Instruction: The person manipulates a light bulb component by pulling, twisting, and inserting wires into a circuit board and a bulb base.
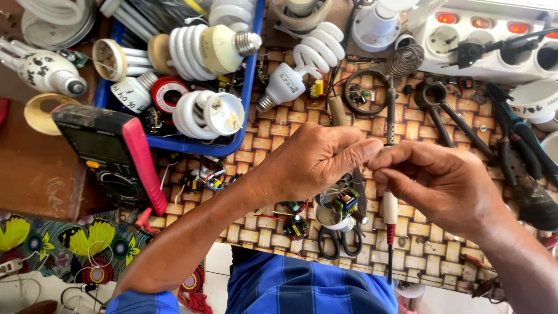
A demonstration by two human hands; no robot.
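Both hands meet over the middle of a woven-pattern surface [407, 244] crowded with lamp parts. The left hand [311, 160] comes in from the lower left, its fingers [354, 152] curled and pinched together at the tips. The right hand [439, 180] comes in from the right, its fingers [386, 166] likewise pinched and pointing toward the left hand. The two sets of fingertips touch or nearly touch around something too small to make out; whether it is a wire or a small component cannot be told.

A soldering iron [390, 215] with a pale handle and red collar runs upright through the spot where the fingertips meet. Its metal shaft rises above the right fingers and its handle and dark cord hang below them, so the right hand seems to grip it between thumb and fingers.

Just below the hands lies an opened lamp base with a small circuit board [346, 200], and under that a pair of black-handled scissors [340, 241]. Up and to the left a blue tray [247, 99] holds spiral lamps, with another spiral lamp [302, 70] lying beside it. A red-and-black multimeter [113, 154] sits at the left, pliers [453, 119] lie at the right, and a white power strip [494, 43] runs along the top right.
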